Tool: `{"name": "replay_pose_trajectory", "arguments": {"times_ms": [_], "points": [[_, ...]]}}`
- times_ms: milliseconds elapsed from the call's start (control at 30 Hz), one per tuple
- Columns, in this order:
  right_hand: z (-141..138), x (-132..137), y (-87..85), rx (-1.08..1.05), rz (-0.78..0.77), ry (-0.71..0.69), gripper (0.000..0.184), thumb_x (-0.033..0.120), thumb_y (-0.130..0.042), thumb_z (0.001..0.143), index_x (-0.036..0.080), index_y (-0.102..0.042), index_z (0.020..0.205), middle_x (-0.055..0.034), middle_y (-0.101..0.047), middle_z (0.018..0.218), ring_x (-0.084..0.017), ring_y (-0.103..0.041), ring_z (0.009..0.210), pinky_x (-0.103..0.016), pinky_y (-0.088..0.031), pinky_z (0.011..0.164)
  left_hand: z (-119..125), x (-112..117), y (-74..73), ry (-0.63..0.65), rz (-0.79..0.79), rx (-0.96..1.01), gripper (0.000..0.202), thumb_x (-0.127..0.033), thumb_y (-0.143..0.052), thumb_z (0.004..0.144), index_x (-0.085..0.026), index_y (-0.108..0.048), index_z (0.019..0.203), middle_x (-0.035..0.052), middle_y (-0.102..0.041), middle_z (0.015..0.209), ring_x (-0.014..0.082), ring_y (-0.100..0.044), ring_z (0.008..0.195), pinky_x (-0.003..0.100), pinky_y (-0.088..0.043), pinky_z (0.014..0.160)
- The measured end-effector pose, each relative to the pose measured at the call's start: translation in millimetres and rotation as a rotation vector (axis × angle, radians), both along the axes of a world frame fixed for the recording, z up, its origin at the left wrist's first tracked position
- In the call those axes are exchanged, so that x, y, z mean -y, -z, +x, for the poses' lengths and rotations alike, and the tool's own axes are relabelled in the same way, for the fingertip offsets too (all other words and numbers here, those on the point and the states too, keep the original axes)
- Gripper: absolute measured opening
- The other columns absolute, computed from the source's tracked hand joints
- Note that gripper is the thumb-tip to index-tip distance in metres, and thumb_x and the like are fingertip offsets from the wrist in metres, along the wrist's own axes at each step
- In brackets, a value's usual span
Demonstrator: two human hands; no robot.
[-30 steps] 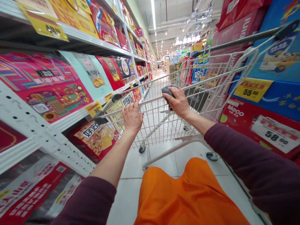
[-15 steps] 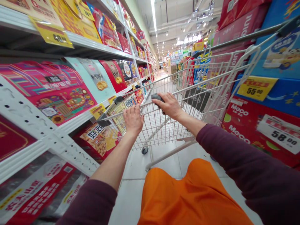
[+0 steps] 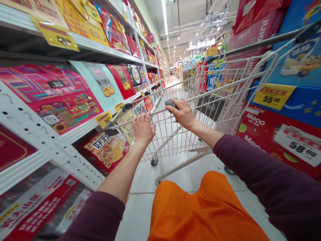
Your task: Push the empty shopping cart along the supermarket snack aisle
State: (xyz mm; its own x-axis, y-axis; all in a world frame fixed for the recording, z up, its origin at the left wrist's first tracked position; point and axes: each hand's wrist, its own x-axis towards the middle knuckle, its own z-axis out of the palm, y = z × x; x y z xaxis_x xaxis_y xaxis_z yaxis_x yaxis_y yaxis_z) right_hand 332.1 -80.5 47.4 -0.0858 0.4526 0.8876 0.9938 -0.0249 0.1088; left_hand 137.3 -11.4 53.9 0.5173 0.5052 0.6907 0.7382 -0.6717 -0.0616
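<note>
A light grey wire shopping cart (image 3: 185, 165) stands crosswise in front of me, its near side rail running between my hands. My left hand (image 3: 143, 129) is curled over that rail toward the cart's left end, knuckles up. Further right, my right hand (image 3: 184, 114) grips a dark grey cloth (image 3: 172, 104) and presses it on the same rail. The cloth bulges out past the fingertips; the rest of it is hidden under the palm. Through the wires, the bottom of the basket shows no goods.
White shelving (image 3: 75, 139) with gift boxes and yellow price tags lines the left side. On the right rise stacked red drink cartons (image 3: 263, 127) and blue boxes (image 3: 296, 100). A bicycle-marked dark panel (image 3: 210, 106) hangs at the cart's far side. Pale tiles (image 3: 140, 214) cover the floor.
My right hand has slid slightly rightward along the rail with the cloth. My left hand stays on the rail, almost unmoved. The cart has shifted only a little.
</note>
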Motion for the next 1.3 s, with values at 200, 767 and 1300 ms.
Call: {"name": "replay_pose_trajectory", "arguments": {"times_ms": [200, 767, 1300], "points": [[-27.7, -12.7, 0.6, 0.051, -0.069, -0.076, 0.043, 0.011, -0.046, 0.092, 0.033, -0.060, 0.127, -0.0046, -0.055, 0.137, -0.022, -0.047, 0.127, -0.045, -0.034, 0.111, -2.3, 0.9, -0.1, -0.016, 0.002, -0.030, 0.067, -0.024, -0.057, 0.076, -0.009, -0.041, 0.139, 0.0204, -0.049, 0.139, 0.0361, -0.041, 0.128, 0.055, -0.026, 0.112], [-32.6, -11.5, 1.9, 0.048, -0.071, -0.041, 0.041, 0.018, -0.038, 0.097, 0.020, -0.054, 0.134, -0.0105, -0.055, 0.140, -0.025, -0.045, 0.130, -0.049, -0.032, 0.113, 4.2, 11.3, 1.0, -0.044, -0.042, -0.007, 0.072, -0.024, -0.058, 0.074, -0.005, -0.037, 0.141, 0.0223, -0.044, 0.143, 0.0364, -0.037, 0.135, 0.057, -0.020, 0.116], [-3.4, -3.4, 0.8, 0.010, -0.041, -0.007, 0.041, 0.020, -0.043, 0.095, 0.026, -0.055, 0.133, -0.0086, -0.054, 0.140, -0.027, -0.044, 0.131, -0.054, -0.027, 0.113, 2.3, 9.5, 1.9, 0.003, -0.030, 0.004, 0.069, -0.023, -0.056, 0.074, -0.010, -0.040, 0.140, 0.0187, -0.048, 0.142, 0.0345, -0.039, 0.133, 0.055, -0.023, 0.115]]}}
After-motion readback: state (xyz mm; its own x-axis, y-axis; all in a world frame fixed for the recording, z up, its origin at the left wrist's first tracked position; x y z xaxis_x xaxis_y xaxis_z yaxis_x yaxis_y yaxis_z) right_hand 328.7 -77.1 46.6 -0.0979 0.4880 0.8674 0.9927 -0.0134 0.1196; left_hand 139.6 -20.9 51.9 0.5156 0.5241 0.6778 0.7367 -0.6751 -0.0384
